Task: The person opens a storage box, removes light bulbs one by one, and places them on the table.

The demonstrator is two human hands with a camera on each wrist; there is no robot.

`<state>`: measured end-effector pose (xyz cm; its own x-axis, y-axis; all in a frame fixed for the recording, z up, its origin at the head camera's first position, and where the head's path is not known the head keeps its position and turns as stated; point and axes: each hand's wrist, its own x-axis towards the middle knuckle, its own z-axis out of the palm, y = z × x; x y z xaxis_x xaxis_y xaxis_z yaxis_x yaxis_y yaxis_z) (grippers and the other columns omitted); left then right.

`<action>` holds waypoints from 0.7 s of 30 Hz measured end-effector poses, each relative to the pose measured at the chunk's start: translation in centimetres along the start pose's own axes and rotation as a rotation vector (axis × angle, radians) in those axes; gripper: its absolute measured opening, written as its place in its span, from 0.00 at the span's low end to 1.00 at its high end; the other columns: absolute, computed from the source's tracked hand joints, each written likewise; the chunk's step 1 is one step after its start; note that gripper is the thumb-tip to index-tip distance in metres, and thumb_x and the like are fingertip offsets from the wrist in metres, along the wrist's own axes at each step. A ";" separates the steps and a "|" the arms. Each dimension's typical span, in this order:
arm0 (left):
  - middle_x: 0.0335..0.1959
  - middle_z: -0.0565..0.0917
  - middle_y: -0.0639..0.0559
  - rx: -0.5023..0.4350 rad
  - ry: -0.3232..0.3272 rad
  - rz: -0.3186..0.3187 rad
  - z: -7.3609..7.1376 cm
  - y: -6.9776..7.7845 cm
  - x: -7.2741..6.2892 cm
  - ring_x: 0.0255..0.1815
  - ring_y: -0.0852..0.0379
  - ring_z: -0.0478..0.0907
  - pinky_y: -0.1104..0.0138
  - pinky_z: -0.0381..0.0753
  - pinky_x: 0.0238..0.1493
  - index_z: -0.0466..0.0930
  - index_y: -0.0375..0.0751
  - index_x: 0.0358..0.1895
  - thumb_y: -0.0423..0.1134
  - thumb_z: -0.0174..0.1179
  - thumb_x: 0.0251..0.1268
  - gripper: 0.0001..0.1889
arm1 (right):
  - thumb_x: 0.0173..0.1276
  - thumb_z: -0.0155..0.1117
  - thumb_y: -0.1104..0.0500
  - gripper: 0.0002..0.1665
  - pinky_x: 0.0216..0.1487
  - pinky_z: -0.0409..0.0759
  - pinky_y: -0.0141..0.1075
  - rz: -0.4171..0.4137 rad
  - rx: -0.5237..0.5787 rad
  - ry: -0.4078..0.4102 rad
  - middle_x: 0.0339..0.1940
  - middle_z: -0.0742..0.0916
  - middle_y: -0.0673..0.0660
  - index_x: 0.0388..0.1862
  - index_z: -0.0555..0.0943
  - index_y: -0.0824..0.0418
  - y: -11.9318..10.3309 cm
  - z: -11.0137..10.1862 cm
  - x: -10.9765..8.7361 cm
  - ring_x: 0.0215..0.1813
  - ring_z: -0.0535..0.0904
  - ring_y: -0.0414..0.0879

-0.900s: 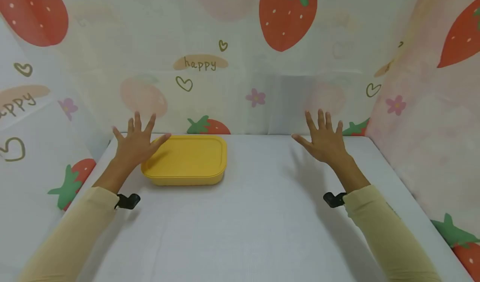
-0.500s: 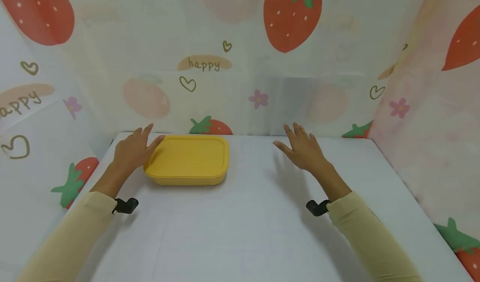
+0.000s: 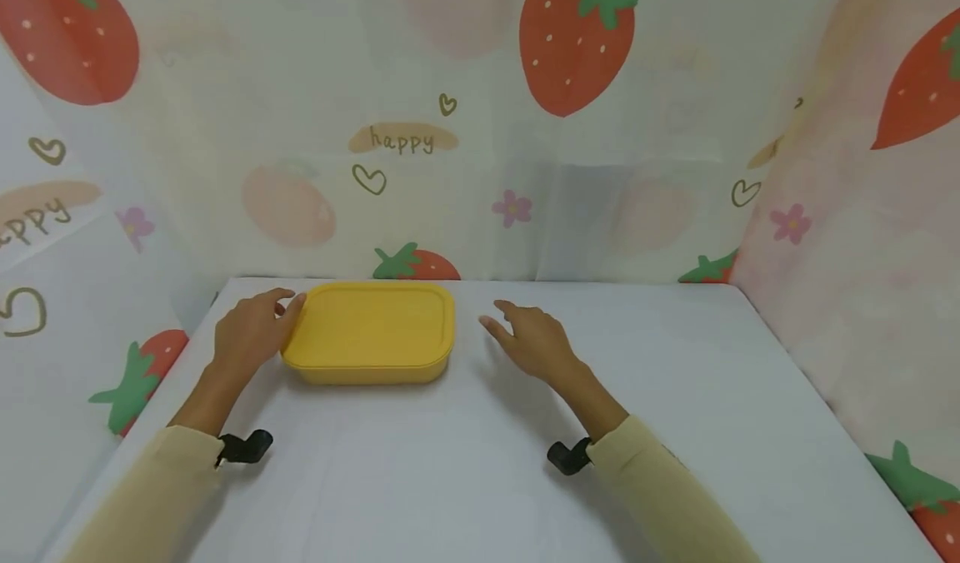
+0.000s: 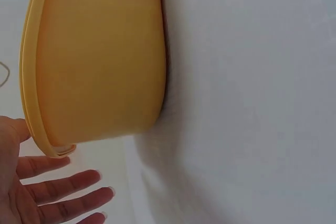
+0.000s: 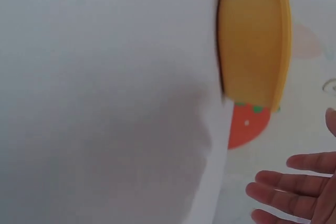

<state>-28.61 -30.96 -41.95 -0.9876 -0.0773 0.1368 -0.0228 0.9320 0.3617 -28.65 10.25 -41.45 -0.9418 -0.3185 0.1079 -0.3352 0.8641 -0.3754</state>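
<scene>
A yellow rectangular lidded box (image 3: pixel 371 327) sits on the white table, left of the middle in the head view. My left hand (image 3: pixel 251 330) is at its left end, thumb right at the lid's edge. In the left wrist view, the fingers of that hand (image 4: pixel 58 190) extend loosely beyond the box's corner, not wrapped round it. Some way off the box's right end, my right hand (image 3: pixel 536 345) hovers over the table, thumb and fingers pointing toward it. The right wrist view has its fingers (image 5: pixel 286 184) relaxed and apart from the box, with nothing held.
Behind the white tabletop (image 3: pixel 450 480) stands a back wall (image 3: pixel 510 130) of strawberry-printed cloth. Similar cloth covers the left side wall (image 3: pixel 60 296) and the right side wall (image 3: pixel 847 313). A black wrist mount (image 3: pixel 247 446) is on the left cuff, another (image 3: pixel 568 456) on the right.
Both hands have come down from a raised, spread-finger pose. The right hand has swung left toward the box; the left has lowered beside the box's left end. The box stays in place.
</scene>
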 end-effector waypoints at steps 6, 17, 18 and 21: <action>0.43 0.85 0.35 -0.031 -0.010 -0.025 0.2 -0.6 -0.4 0.29 0.47 0.79 0.61 0.76 0.25 0.78 0.34 0.61 0.63 0.44 0.78 0.34 | 0.79 0.50 0.36 0.34 0.47 0.84 0.45 0.034 0.086 -0.004 0.46 0.90 0.56 0.67 0.79 0.59 -2.1 2.0 0.8 0.48 0.84 0.50; 0.35 0.83 0.41 -0.012 -0.103 -0.060 0.1 -0.6 -0.3 0.29 0.47 0.77 0.60 0.75 0.26 0.79 0.35 0.51 0.66 0.48 0.74 0.33 | 0.74 0.60 0.39 0.30 0.42 0.83 0.41 0.087 0.250 -0.030 0.42 0.90 0.55 0.62 0.81 0.60 -3.9 4.5 1.6 0.43 0.84 0.47; 0.34 0.83 0.41 -0.007 -0.107 -0.059 0.1 -0.7 -0.4 0.29 0.47 0.77 0.60 0.75 0.26 0.78 0.35 0.51 0.66 0.49 0.74 0.32 | 0.74 0.61 0.39 0.31 0.41 0.83 0.41 0.084 0.260 -0.034 0.42 0.90 0.54 0.63 0.81 0.60 -4.0 4.6 1.6 0.42 0.84 0.47; 0.30 0.81 0.43 0.006 -0.111 -0.058 0.1 -0.8 -0.5 0.28 0.47 0.75 0.61 0.74 0.25 0.77 0.34 0.51 0.63 0.50 0.75 0.31 | 0.73 0.62 0.40 0.32 0.40 0.83 0.40 0.086 0.282 -0.044 0.41 0.89 0.55 0.64 0.80 0.62 -4.6 4.8 1.8 0.40 0.83 0.46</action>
<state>-28.07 -31.63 -42.42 -0.9957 -0.0921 0.0129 -0.0813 0.9291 0.3609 -28.69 3.82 -43.97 -0.9622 -0.2708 0.0273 -0.2283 0.7485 -0.6226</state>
